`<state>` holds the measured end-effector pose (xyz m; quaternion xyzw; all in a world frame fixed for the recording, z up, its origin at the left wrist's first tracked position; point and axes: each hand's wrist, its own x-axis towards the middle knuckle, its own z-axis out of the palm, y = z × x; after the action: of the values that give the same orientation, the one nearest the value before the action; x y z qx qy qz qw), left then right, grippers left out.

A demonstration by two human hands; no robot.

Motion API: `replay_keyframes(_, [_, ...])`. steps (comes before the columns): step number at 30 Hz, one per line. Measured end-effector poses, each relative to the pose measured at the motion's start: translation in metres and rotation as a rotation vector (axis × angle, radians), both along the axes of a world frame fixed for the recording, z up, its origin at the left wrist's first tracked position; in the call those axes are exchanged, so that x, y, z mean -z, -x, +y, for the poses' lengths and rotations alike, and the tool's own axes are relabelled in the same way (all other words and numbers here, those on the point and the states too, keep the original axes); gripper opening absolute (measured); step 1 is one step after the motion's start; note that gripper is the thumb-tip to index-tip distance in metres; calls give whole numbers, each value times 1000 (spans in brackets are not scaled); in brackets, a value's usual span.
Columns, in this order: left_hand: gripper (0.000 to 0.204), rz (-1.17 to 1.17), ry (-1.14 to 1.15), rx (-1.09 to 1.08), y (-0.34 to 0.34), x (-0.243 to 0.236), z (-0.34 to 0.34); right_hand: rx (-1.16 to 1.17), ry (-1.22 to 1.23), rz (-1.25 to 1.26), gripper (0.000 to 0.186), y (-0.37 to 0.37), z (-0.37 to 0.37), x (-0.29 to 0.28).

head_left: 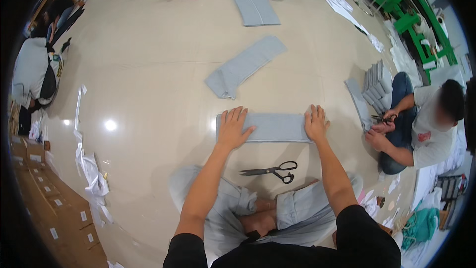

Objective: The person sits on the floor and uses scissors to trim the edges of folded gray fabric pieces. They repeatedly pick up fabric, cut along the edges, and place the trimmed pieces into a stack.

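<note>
A grey folded cloth (277, 128) lies flat on the floor in front of my crossed legs, its long side running left to right. Over its left end my left hand (233, 129) rests with the fingers stretched out and the thumb apart. At the opposite end my right hand (316, 123) presses down, fingers extended along the short edge. Neither hand grips anything. Between the cloth and my legs lies a pair of black scissors (270, 170), blades pointing left and handles to the right.
Farther out lies another grey cloth piece (245, 67), bent at one end. Beyond it a seated person has a grey panel (254, 5). At right, a person with scissors sits by stacked grey cloths (377, 84). Cardboard boxes (54, 208) and white scraps (93, 173) are at left.
</note>
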<state>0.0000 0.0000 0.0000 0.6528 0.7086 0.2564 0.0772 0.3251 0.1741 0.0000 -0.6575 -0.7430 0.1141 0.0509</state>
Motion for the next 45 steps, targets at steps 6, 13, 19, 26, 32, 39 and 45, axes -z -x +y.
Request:
replay_keyframes(6, [48, -181, 48, -143, 26, -10, -2, -189, -238, 80, 51, 78, -16, -16])
replay_keyframes(13, [43, -225, 197, -349, 47, -15, -6, -257, 189, 407, 36, 286, -29, -9])
replay_keyframes(19, [46, -278, 131, -452, 57, -7, -2, -386, 278, 920, 31, 312, -24, -27])
replay_keyframes(26, [42, -228, 150, -500, 65, -9, 4, -529, 282, 456, 25, 168, -91, -79])
replay_keyframes(32, [37, -40, 127, -384, 66, -23, 35, -818, 418, 28, 33, 7, -198, -75])
replay_keyframes(39, [27, -74, 130, -438, 79, 18, 41, -828, 442, 1, 39, 0, -200, -76])
replay_keyframes(45, [23, -353, 12, -480, 93, -1, 45, -787, 731, 65, 35, 0, -184, -73])
